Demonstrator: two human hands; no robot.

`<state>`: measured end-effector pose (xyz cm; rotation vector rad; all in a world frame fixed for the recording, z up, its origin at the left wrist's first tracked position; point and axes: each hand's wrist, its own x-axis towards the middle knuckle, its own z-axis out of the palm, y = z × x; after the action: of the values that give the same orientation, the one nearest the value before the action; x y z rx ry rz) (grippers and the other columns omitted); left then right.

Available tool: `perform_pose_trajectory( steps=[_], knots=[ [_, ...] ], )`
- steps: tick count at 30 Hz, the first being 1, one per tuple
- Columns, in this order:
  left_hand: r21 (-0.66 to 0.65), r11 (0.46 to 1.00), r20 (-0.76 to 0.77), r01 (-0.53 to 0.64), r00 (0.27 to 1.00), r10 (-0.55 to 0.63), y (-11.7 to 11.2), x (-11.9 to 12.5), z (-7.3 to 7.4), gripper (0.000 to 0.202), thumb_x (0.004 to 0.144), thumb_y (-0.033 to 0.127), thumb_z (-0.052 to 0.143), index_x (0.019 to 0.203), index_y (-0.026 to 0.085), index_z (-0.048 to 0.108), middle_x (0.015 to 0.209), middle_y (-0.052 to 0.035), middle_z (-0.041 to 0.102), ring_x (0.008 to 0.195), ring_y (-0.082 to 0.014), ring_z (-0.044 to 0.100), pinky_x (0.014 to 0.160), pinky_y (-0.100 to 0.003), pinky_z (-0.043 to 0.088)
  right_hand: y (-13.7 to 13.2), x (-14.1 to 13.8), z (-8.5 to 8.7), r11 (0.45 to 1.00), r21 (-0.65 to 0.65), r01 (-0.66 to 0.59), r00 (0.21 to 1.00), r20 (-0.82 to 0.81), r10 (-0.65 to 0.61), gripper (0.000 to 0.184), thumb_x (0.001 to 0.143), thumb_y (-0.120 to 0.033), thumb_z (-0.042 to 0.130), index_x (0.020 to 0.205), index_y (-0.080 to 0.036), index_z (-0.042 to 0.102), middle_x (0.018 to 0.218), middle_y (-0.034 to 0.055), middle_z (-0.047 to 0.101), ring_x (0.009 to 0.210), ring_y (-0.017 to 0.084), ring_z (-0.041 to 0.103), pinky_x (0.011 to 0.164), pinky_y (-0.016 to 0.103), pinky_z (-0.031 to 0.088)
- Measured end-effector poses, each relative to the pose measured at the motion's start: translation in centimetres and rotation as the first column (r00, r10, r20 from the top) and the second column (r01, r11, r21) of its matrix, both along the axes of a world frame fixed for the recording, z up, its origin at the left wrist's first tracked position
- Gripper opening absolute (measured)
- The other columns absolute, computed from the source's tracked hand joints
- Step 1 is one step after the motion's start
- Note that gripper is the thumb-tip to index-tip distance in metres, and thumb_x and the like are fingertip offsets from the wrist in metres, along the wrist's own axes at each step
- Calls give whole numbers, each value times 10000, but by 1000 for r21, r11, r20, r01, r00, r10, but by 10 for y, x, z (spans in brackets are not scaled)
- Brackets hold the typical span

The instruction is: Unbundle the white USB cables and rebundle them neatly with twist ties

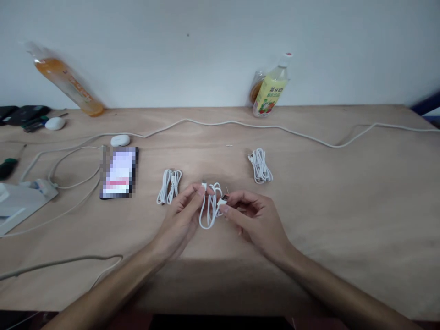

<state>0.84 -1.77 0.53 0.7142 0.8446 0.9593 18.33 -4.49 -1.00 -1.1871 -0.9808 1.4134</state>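
Between my hands is a looped white USB cable (208,215) held just over the table. My left hand (184,211) pinches a small white plug at one end of it between thumb and fingers. The larger white plug with a metal tip, which looks like USB-A, is gripped by my right hand (256,217). Some of the cable's loops are partly hidden behind my fingers. A bundled white cable (169,187) lies on the table just left of my left hand. Beyond my right hand lies another coiled white cable (260,166).
A phone (119,173) and a white earbud case (120,140) lie to the left. Along the back runs a long white cord (247,124). An orange drink bottle (67,82) and a yellow-labelled bottle (271,89) lean against the wall. A white box (25,208) sits at the left edge.
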Motion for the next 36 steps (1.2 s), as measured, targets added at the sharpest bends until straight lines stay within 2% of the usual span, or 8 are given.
perform_pose_trajectory(
  steps=[7,12,17,21,25,29,33,36],
  knots=[
    [10,1000,-55,16,998,-16,-4,-1,0,358,886,523,895,926,197,754,887,-3,703,791,-125,613,714,-213,516,-4,-1,6,987,142,-80,994,83,69,132,860,-341,846,897,-233,780,703,-26,686,620,126,622,573,244,542],
    [42,998,-37,57,998,-55,-7,-2,-3,340,924,541,854,957,215,766,908,1,678,764,-107,602,649,-176,513,-7,-5,6,976,204,-82,989,135,55,72,883,-289,815,904,-234,771,629,-62,609,556,103,548,537,231,471],
    [68,983,-86,172,982,-166,-9,-2,-4,366,1014,540,738,1238,256,791,892,4,635,610,-101,562,506,-218,500,-9,-5,7,961,258,-95,981,191,46,33,913,-252,784,916,-238,754,589,-97,528,483,71,439,471,207,370],
    [85,976,-90,199,977,-191,-9,-4,-6,450,1021,469,750,1421,264,751,849,13,623,582,-73,484,507,-203,422,-12,-3,3,923,362,-132,933,361,-8,69,941,-195,748,982,-249,732,606,-115,488,467,55,391,442,194,303],
    [89,967,-84,240,969,-233,-7,-5,-3,385,1005,441,764,1319,226,821,828,-9,660,580,-77,487,516,-218,386,-16,-1,-3,861,468,-199,858,508,-78,260,980,-170,709,1209,-283,663,640,-128,491,460,63,414,454,188,349],
    [-43,978,-19,204,979,-205,-7,-2,5,289,902,409,849,1070,177,885,763,-26,683,550,-94,508,490,-238,383,-17,-1,-4,766,604,-221,762,597,-251,428,963,-196,707,1364,-275,581,777,-61,582,588,125,559,543,236,494],
    [-248,964,-51,100,992,-116,-9,0,10,201,724,313,923,815,158,833,735,-27,683,536,-105,503,419,-222,303,-13,1,-4,696,660,-283,630,675,-385,376,974,-283,684,1340,-226,617,1133,118,642,973,267,680,725,365,628],
    [-324,943,-158,74,979,-131,-9,-2,7,131,752,286,852,775,179,781,682,2,644,507,-104,489,397,-203,233,-9,4,-7,670,633,-388,596,727,-341,317,1007,-306,640,1304,-198,631,1180,133,630,914,239,697,698,344,631]
  ],
)
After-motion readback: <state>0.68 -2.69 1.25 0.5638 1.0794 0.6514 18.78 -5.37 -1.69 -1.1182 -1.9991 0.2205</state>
